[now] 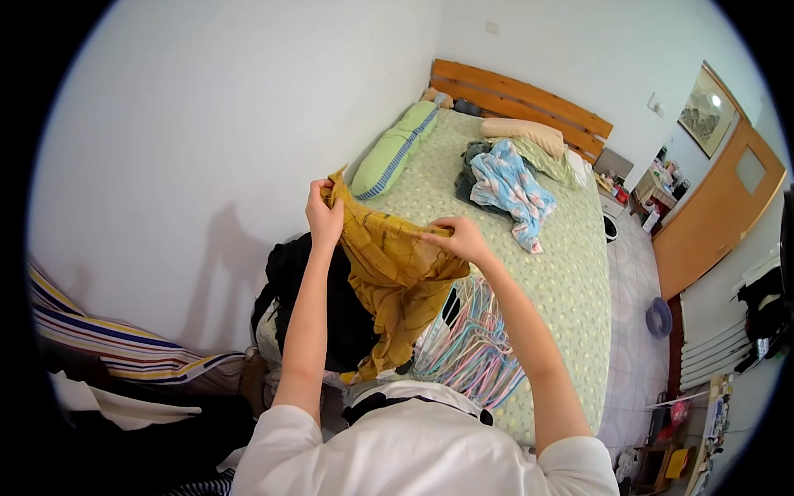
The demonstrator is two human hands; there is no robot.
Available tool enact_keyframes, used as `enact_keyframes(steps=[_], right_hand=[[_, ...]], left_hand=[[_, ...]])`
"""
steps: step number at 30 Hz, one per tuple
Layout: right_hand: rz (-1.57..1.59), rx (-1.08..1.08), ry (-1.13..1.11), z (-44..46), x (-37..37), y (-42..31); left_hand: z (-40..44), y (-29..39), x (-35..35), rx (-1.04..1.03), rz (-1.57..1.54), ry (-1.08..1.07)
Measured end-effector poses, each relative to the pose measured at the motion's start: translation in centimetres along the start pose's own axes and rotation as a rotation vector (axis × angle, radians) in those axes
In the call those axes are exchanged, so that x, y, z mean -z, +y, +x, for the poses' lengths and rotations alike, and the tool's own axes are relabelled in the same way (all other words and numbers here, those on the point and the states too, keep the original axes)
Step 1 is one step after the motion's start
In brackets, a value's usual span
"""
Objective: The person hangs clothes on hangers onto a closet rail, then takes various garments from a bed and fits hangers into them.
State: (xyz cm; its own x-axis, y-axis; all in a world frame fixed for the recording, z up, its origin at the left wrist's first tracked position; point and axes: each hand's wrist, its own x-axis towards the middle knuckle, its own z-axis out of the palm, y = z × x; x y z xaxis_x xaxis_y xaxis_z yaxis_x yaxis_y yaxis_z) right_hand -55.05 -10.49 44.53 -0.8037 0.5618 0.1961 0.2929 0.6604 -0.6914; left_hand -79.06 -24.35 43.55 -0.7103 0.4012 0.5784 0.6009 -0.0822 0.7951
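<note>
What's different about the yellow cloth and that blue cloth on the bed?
The yellow cloth is mustard with darker lines; the blue cloth is pale blue with whitish and pinkish patches.
The yellow cloth hangs from the left hand and right hand; the blue cloth lies heaped on the bed, with no hand touching it.
Both are patterned and wrinkled.

The white top (413, 455) looks plain, its short, loose sleeves (279, 442) leaving both forearms (306, 331) bare.

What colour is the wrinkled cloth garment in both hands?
Mustard yellow garment with darker lines; head view.
</note>
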Motion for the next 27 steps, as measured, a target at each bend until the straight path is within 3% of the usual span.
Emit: enact_keyframes(steps=[1, 4, 7, 11, 13, 21, 26, 27], right_hand=[[-0.072, 0.043, -0.006, 0.0, -0.4, 0.9], [-0.253, 0.076, -0.082, -0.3, -0.2, 1.5], [-0.194, 0.076, -0.016, -0.3, -0.5, 3.4], [-0.454, 0.239, 0.262, -0.8, 0.2, 3.9], [-0.568, 0.323, 0.424, -1.1, 0.8, 3.0], [-0.319, 0.157, 0.378, 0.1, 0.6, 4.4], [-0.440, 0.008, 0.464, -0.4, 0.1, 5.8], [-0.387, -0.136, 0.368, -0.4, 0.2, 5.5]], left_hand=[[0.3, -0.4, -0.2, -0.030, 0.042, 0.037], [0.8, -0.4, 0.2, 0.155, 0.045, -0.050], [1.2, -3.3, 1.1, 0.080, 0.097, -0.034], [1.2, -2.2, 3.9, 0.438, -0.299, -0.066], [1.2, -2.0, 5.2, 0.470, -0.348, -0.059], [1.5, -3.2, 8.0, 0.618, -0.893, -0.069], [1.1, -3.2, 8.6, 0.674, -0.939, -0.074], [1.0, -3.0, 8.6, 0.689, -0.925, -0.067]])
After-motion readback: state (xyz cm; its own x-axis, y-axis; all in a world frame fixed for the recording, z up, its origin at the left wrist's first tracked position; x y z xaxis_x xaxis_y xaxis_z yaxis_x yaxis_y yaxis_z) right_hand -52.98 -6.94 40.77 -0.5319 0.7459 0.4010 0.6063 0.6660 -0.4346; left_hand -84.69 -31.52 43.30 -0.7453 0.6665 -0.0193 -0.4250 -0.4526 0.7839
